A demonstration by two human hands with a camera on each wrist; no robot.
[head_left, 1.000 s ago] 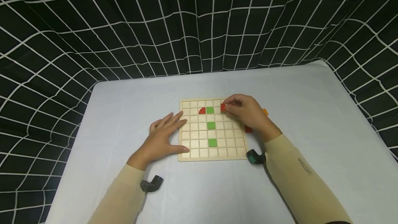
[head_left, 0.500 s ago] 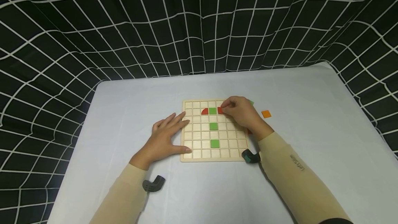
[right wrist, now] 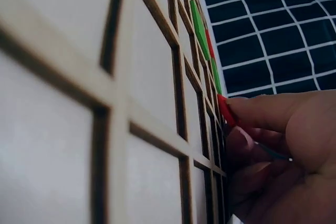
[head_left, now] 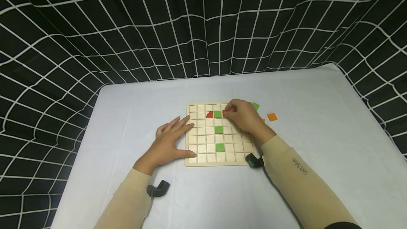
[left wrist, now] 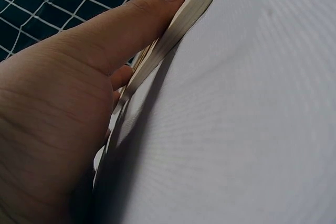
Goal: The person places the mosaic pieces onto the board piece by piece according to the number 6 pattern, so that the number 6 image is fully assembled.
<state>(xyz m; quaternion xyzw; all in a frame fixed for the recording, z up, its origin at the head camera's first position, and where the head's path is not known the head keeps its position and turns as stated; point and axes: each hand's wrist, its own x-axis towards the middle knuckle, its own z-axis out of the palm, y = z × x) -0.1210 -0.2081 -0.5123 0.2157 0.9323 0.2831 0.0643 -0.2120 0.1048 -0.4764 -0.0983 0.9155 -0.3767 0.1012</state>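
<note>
Pale wooden grid board [head_left: 201, 139] flat on a white-covered table [head_left: 203, 193]. Left hand [head_left: 166, 144] at the board's left edge: fingers spread, thumb and fingertips resting on it. Right hand [head_left: 243, 116] over the board's far right part, thumb and forefinger pinching a flat red tile [head_left: 224, 114]; full seating cannot be told. Board's second row from far edge, left to right: red quarter-round tile [head_left: 209, 115], green square tile [head_left: 217, 114], pinched tile. Beyond board's right edge: orange square tile [head_left: 272, 117], partly hidden green tile [head_left: 255, 106].
</note>
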